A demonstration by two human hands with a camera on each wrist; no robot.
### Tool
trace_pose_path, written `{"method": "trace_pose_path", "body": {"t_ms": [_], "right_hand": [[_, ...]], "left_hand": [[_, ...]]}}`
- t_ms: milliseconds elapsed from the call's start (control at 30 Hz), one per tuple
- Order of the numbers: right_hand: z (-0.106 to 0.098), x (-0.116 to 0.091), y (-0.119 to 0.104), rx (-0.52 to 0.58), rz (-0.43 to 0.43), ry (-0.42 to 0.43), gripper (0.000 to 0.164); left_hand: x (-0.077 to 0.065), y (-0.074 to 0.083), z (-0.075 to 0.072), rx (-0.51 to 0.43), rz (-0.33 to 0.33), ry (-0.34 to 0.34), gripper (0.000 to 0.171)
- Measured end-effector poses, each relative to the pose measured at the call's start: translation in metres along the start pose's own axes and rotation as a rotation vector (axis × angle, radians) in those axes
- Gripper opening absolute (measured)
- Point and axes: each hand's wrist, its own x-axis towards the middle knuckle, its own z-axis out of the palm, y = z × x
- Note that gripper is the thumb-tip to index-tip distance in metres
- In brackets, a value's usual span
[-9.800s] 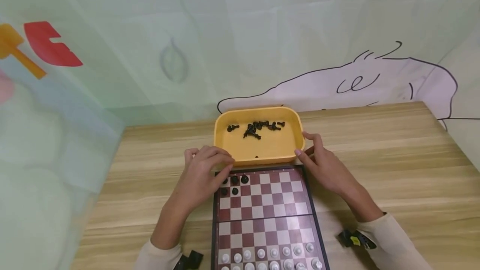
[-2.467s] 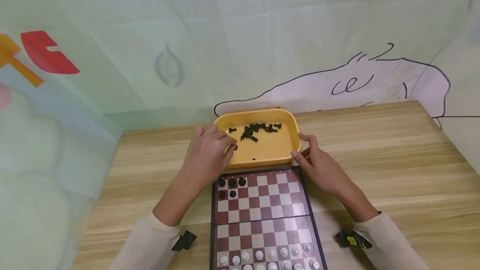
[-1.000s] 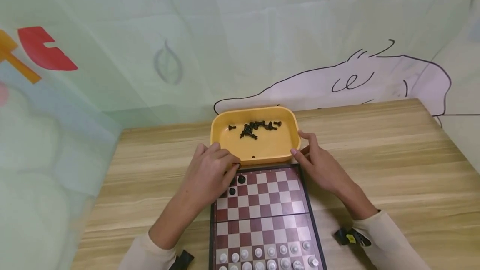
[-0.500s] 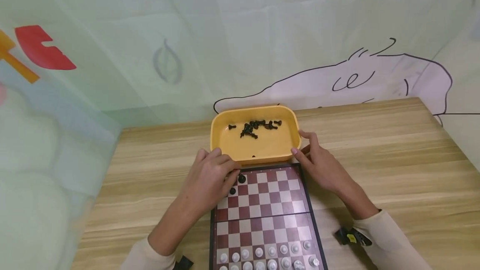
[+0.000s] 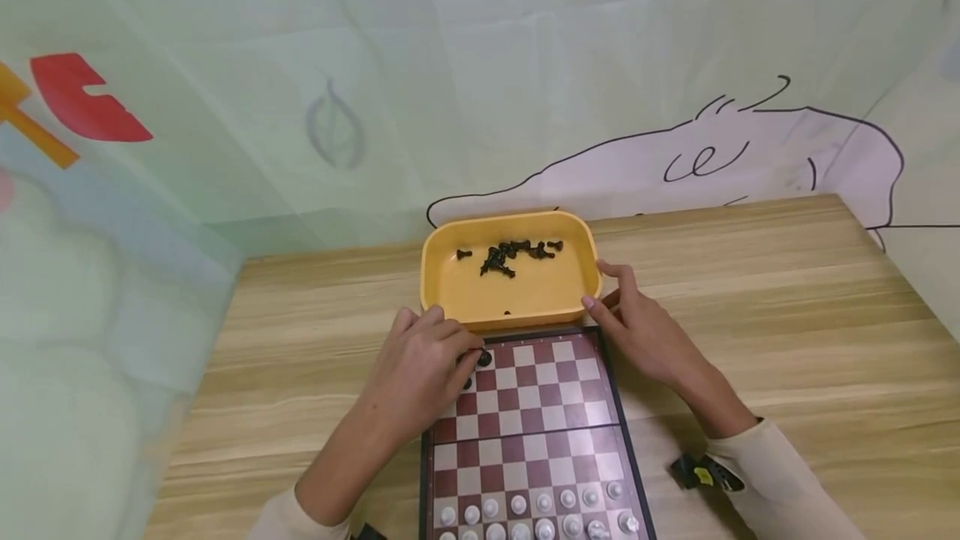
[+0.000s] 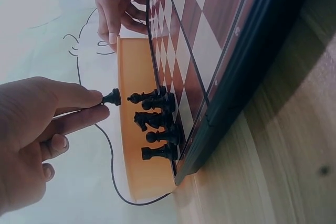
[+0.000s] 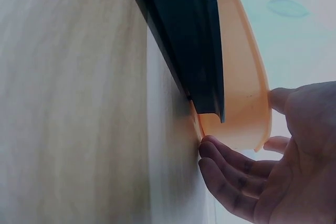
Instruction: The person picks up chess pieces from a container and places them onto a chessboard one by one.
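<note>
My left hand (image 5: 416,369) is over the far left corner of a folding chessboard (image 5: 540,411). Its thumb and fingertips pinch a black chess piece (image 6: 113,97), base outward; the fingers hide its top, so its kind does not show. Beside it on the board stand a black rook (image 6: 159,152), a knight (image 6: 153,120), a bishop (image 6: 140,97) and two pawns. My right hand (image 5: 648,336) grips the near right corner of a yellow tray (image 5: 480,298), thumb and index finger at its rim. The other right fingers extend below the tray wall in the right wrist view.
Several black chess pieces (image 5: 498,259) lie loose in the tray, behind the board. White chess pieces (image 5: 517,505) stand in rows at the near end. Wooden tabletop (image 5: 780,315) surrounds the board, with a printed backdrop (image 5: 525,90) behind.
My left hand reached into the tray, then came back over the board's far left with a black chess piece, lowering and shifting slightly right. My right hand stays at the tray corner.
</note>
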Motion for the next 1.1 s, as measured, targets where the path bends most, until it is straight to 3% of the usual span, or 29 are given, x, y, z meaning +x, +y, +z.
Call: {"method": "trace_pose_path", "body": {"t_ms": [1100], "right_hand": [[0.000, 0.002, 0.000, 0.018, -0.014, 0.003, 0.065]], "left_hand": [[-0.008, 0.004, 0.014, -0.048, 0.048, -0.067, 0.009]]}}
